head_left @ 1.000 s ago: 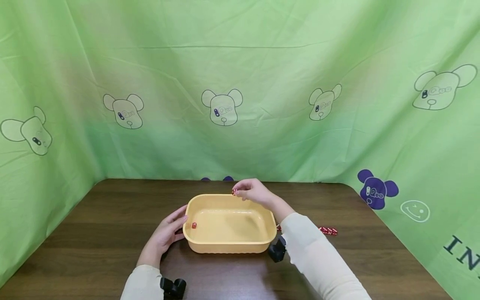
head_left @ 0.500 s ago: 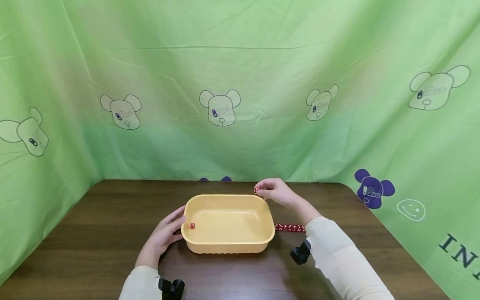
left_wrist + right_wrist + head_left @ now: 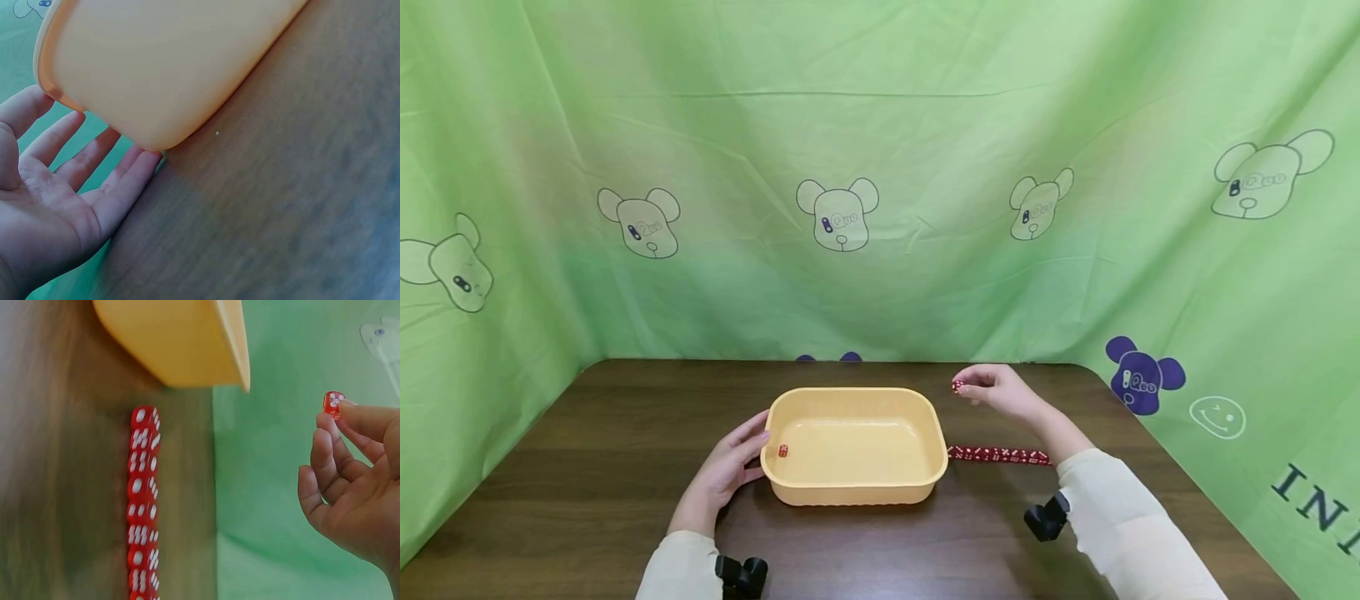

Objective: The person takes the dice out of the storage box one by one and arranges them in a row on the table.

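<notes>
My right hand [image 3: 1002, 392] pinches a red die [image 3: 957, 387] between thumb and fingertips, above the table to the right of a yellow plastic basin [image 3: 853, 496]. In the right wrist view the held die [image 3: 334, 405] shows white pips, and the other fingers are loosely bent. My left hand [image 3: 727, 468] touches the basin's left end. In the left wrist view its fairly straight fingers [image 3: 87, 159] rest against the outer wall, fingertips at the rim and lower edge. Another red die [image 3: 783, 451] lies inside the basin, near its left end.
A straight row of several red dice [image 3: 1000, 454] lies on the brown wooden table [image 3: 587, 483], running right from the basin's right end and passing behind the right forearm. A green printed cloth [image 3: 850, 292] encloses the table's back and sides.
My right hand has moved right with the die, from over the basin's back rim to beside the basin. More of the dice row shows. The left hand stays at the basin.
</notes>
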Available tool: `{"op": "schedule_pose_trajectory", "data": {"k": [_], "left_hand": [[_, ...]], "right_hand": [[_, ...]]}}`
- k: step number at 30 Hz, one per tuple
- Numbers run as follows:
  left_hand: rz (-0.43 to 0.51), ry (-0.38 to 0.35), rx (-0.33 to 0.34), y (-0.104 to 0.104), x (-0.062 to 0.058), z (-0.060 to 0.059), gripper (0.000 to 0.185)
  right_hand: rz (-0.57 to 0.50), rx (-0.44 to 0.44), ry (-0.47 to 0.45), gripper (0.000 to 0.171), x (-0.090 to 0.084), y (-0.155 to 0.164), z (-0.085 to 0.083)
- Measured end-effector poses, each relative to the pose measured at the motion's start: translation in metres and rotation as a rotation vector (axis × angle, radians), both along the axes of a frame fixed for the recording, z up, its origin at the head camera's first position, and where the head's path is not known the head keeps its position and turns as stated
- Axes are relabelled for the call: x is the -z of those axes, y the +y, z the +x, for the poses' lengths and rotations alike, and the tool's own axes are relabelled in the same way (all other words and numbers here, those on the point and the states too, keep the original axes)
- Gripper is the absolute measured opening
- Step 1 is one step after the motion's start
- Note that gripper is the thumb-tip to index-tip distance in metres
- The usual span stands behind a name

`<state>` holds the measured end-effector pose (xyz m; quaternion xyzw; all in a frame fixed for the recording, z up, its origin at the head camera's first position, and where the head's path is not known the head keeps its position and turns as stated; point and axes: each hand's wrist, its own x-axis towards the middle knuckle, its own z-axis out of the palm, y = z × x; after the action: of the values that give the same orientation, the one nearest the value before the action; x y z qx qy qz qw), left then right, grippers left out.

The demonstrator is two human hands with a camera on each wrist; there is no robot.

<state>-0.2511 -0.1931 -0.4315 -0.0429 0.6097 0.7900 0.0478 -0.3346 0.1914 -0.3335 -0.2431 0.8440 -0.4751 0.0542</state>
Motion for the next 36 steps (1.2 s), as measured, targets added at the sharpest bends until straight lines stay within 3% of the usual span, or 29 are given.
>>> {"op": "schedule_pose_trajectory", "data": {"k": [11, 36], "left_hand": [[-0.015, 0.004, 0.004, -0.001, -0.002, 0.001, 0.050], [-0.009, 0.002, 0.003, 0.001, 0.000, 0.002, 0.052]], "right_hand": [[0.026, 0.105, 0.059, 0.024, 0.015, 0.050, 0.008], [-0.013, 0.347, -0.040, 0.030, 0.058, 0.132, 0.030]]}}
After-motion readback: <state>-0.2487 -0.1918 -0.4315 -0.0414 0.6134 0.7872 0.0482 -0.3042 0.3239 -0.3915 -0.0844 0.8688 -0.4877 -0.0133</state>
